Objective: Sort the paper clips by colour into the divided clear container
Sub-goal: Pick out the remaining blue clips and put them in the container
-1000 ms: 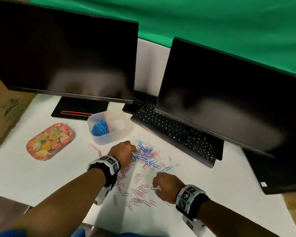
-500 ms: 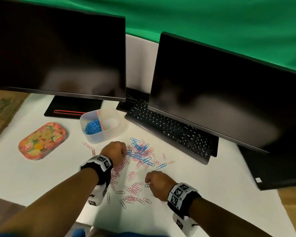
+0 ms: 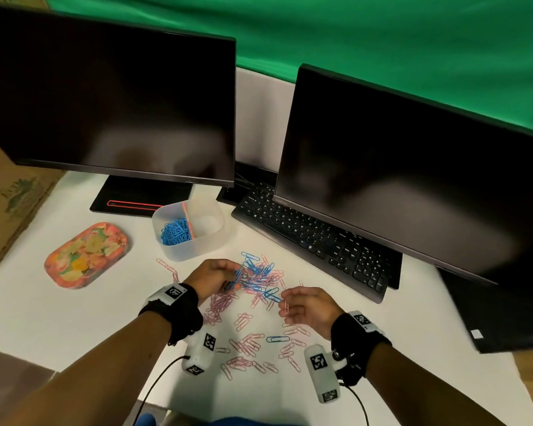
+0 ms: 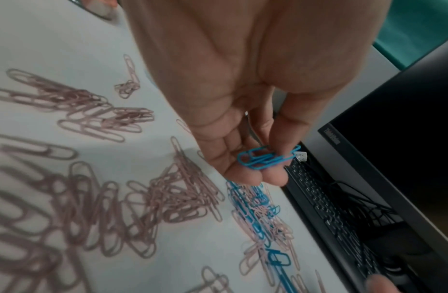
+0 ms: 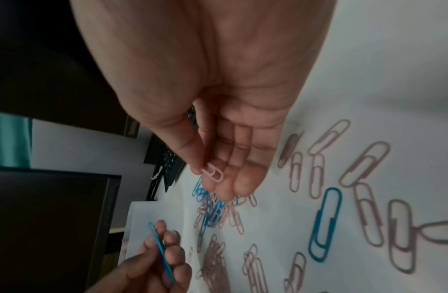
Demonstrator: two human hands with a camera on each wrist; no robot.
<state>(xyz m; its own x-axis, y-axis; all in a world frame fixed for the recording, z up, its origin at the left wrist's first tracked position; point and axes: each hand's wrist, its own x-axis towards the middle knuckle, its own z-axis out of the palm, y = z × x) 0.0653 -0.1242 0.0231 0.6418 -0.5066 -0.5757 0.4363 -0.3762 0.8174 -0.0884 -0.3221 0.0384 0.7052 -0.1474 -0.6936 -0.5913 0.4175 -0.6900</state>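
Head view: left hand [image 3: 211,279] fingers pinch blue clips [image 4: 264,157]; right hand [image 3: 311,307] pinches pink clip [image 5: 212,172]

Container [image 3: 187,229] behind scattered clips [image 3: 246,305]; tray [image 3: 86,255] left of container; keyboard [image 3: 314,238] right, under monitor [image 3: 413,167].

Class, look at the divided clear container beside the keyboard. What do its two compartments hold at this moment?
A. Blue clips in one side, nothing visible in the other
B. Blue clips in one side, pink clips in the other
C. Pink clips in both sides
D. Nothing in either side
A: in the head view the divided clear container shows a heap of blue paper clips left of its divider, while the other compartment looks bare.
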